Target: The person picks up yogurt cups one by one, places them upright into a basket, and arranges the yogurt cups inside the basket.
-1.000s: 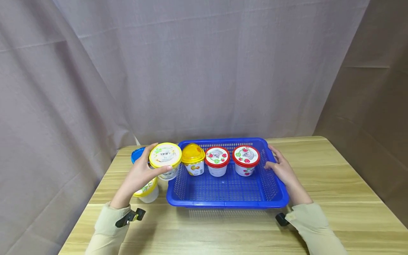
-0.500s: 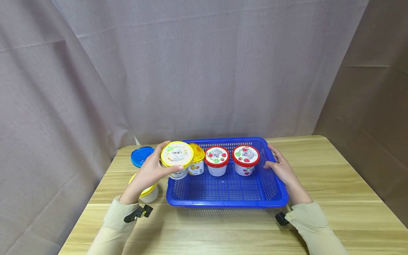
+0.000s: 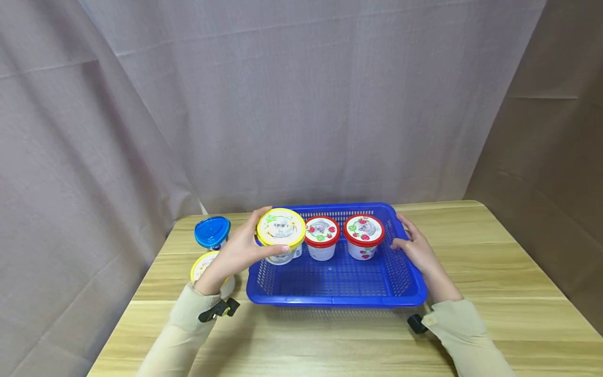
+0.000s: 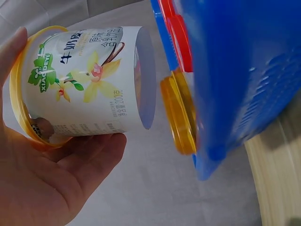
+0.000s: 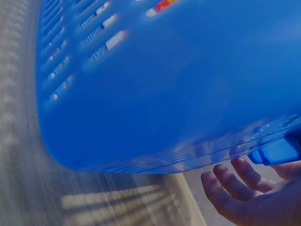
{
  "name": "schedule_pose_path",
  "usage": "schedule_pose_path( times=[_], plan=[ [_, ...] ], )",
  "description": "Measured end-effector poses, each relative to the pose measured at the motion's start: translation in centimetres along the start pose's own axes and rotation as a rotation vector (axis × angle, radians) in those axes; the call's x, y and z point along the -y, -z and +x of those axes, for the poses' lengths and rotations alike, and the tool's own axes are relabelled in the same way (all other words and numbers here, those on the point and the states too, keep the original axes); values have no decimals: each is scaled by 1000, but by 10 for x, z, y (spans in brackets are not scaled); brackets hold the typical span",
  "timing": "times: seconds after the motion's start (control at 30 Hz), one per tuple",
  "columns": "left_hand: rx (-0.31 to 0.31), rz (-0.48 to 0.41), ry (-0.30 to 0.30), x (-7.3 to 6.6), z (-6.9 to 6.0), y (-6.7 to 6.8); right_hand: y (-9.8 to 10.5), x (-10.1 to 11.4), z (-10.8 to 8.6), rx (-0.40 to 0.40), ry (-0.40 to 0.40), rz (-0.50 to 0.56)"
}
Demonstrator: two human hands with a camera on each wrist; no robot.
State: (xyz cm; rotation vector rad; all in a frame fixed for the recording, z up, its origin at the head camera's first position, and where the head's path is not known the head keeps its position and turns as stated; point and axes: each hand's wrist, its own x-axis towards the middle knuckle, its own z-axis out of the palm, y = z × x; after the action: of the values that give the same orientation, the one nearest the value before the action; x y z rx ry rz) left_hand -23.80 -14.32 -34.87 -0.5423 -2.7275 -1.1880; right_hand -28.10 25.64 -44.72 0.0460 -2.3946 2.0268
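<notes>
Nearest, the wood-grain table (image 3: 330,345) and the front rim of the blue basket (image 3: 336,302); to its left, on the table, partly behind the left wrist, a yellow-lidded tub (image 3: 202,264). At the basket's right end, gripping with thumb over the rim and fingers outside, the right hand (image 3: 420,256). Above the basket's left end, pinching between thumb at the lid's edge and fingers along the side, the left hand (image 3: 242,252); in that pinch, upright, the held tub (image 3: 281,228). Likely trouble, as a judgement: knocking the orange-lidded tub (image 4: 178,115) just past the base, apart but close, through lowering right there; slipping, from a loosened thumb on a smooth lid; skewing the basket, from pulling at one end only. Readable on the held tub: green "XIAODEYI", plus "牛奶", "原味" and "200克"; too small for reading, the fine print. Farther, inside the basket, two red-lidded tubs (image 3: 364,231), with red fruit pictures but no legible brand. Leftward on the table, a blue-lidded tub (image 3: 212,232). Behind everything, a grey curtain (image 3: 301,104).
</notes>
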Motion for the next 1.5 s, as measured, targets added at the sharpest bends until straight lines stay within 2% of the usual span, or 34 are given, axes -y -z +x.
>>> schedule_pose_path(
  times=[0.17, 0.53, 1.07, 1.33, 1.5],
  plan=[
    [9, 4, -28, -4, 4, -4, -1, 0, -1, 0, 1, 0],
    [79, -12, -70, -23, 14, -15, -1, 0, -1, -8, 8, 6],
    [183, -5, -144, -40, 30, -44, -2, 0, -1, -2, -2, 13],
    [242, -41, -187, -46, 39, -57, -1, 0, -2, 4, 0, 19],
    [274, -55, -194, -52, 44, -66, -2, 1, -3, -5, 11, 11]
  ],
)
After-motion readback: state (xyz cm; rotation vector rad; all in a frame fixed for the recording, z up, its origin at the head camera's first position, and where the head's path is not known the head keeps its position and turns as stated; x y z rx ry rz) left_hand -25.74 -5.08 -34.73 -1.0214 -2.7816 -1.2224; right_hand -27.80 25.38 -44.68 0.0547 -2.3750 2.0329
